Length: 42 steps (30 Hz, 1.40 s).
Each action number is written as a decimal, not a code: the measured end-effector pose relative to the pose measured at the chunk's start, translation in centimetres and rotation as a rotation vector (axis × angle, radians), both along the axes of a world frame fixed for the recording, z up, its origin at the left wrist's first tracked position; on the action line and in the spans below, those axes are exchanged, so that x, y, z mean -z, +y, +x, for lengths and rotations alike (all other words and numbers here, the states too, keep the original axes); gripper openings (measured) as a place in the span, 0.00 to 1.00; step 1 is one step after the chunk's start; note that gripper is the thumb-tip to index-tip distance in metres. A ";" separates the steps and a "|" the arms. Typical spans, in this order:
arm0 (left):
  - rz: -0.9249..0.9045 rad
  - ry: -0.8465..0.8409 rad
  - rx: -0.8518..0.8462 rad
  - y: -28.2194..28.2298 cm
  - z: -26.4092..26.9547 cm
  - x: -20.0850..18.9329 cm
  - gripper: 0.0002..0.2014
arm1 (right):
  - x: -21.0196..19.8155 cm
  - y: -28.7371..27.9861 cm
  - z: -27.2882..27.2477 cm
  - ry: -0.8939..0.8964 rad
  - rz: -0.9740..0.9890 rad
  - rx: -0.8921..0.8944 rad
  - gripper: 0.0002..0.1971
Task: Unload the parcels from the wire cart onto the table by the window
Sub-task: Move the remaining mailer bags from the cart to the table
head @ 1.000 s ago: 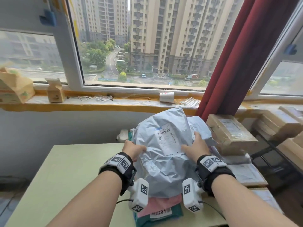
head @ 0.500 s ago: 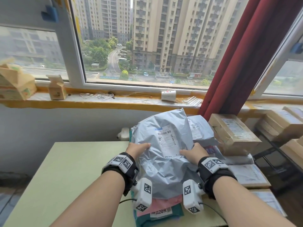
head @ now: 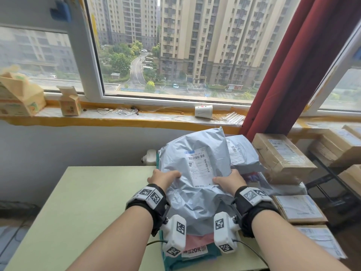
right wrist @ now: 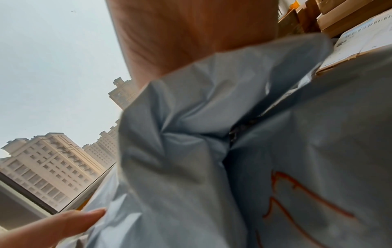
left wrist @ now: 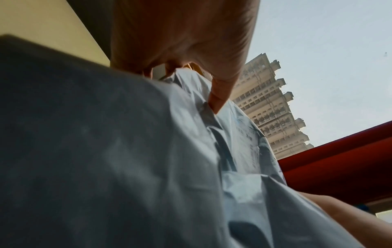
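Note:
A large grey mailer bag [head: 197, 200] with a white label lies on top of a pile of soft parcels at the back right of the pale green table [head: 78, 212]. My left hand [head: 164, 178] grips its left side, thumb on top. My right hand [head: 229, 181] grips its right side, thumb at the label's lower edge. In the left wrist view the thumb [left wrist: 218, 99] presses into the grey bag [left wrist: 148, 167]. The right wrist view shows crumpled grey bag [right wrist: 180, 134] bunched under my right hand [right wrist: 191, 33]. Fingers under the bag are hidden.
Under the bag lie a pink parcel [head: 197, 241] and a teal one. A second grey bag [head: 242, 153] and a cardboard box [head: 281, 155] sit behind right, flat parcels [head: 300, 208] at right. The dark wire cart [head: 328, 177] holds boxes. The windowsill carries cartons and a cup [head: 203, 111].
Both hands have slid lower on the grey bag, toward me. The right thumb went from beside the label to its bottom edge, and the left thumb now reaches across the bag's front.

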<state>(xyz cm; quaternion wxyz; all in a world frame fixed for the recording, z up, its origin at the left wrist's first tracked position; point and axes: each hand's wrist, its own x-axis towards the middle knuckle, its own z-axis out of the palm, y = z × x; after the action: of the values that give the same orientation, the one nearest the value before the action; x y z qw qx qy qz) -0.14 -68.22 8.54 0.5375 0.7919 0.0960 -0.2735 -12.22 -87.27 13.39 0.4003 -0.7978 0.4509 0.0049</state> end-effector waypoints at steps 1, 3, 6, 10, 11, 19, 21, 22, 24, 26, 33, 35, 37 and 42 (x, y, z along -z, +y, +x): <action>-0.003 0.003 -0.004 -0.5 0.9 1.8 0.52 | 0.0 0.1 -0.1 0.000 0.002 0.012 0.37; -0.052 0.037 -0.007 -0.9 1.1 2.5 0.53 | 0.0 0.1 -0.2 -0.006 0.027 0.022 0.39; -0.103 0.066 0.024 -0.2 -1.2 -1.6 0.49 | 0.5 -0.4 0.1 -0.022 0.051 0.016 0.42; -0.186 0.106 0.069 0.7 -3.0 -5.0 0.37 | 1.6 -1.2 0.5 -0.059 0.083 0.028 0.44; -0.196 0.114 0.062 0.9 -3.1 -5.1 0.34 | 1.8 -1.4 0.7 -0.067 0.099 0.027 0.45; -0.268 0.091 -0.036 1.1 -2.8 -4.7 0.33 | 0.1 -0.2 0.3 -0.134 0.112 0.046 0.42; -0.267 0.063 -0.052 0.9 -2.1 -4.3 0.35 | -0.7 0.0 0.3 -0.171 0.088 0.057 0.40; -0.272 0.045 -0.061 0.9 -1.9 -4.4 0.36 | -1.2 0.1 0.3 -0.185 0.081 0.060 0.38; -0.287 -0.002 -0.060 0.8 -1.6 -5.1 0.38 | -2.5 0.4 0.0 -0.204 0.069 0.054 0.33; -0.275 -0.027 -0.042 0.9 -2.3 -7.3 0.38 | -3.8 0.3 -0.3 -0.224 0.058 0.050 0.31; -0.362 -0.041 0.060 -3.3 -4.2 -11.1 0.22 | -7.7 -3.3 -3.2 -0.336 -0.028 0.160 0.22; -0.392 -0.021 0.088 -5.4 -4.8 -11.0 0.17 | -8.0 -5.1 -4.2 -0.335 -0.066 0.197 0.23; -0.434 0.001 0.105 -7.4 -5.3 -10.4 0.17 | -7.8 -6.8 -5.0 -0.308 -0.090 0.217 0.27; -0.444 0.043 0.116 -10.6 -5.4 -8.5 0.28 | -6.4 -9.5 -5.2 -0.186 -0.171 0.190 0.23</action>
<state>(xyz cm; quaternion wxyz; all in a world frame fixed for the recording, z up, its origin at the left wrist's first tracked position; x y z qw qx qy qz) -5.51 -78.83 17.02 0.6797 0.6524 -0.0010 -0.3351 -17.45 -96.81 19.84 0.3697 -0.7796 0.4842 -0.1452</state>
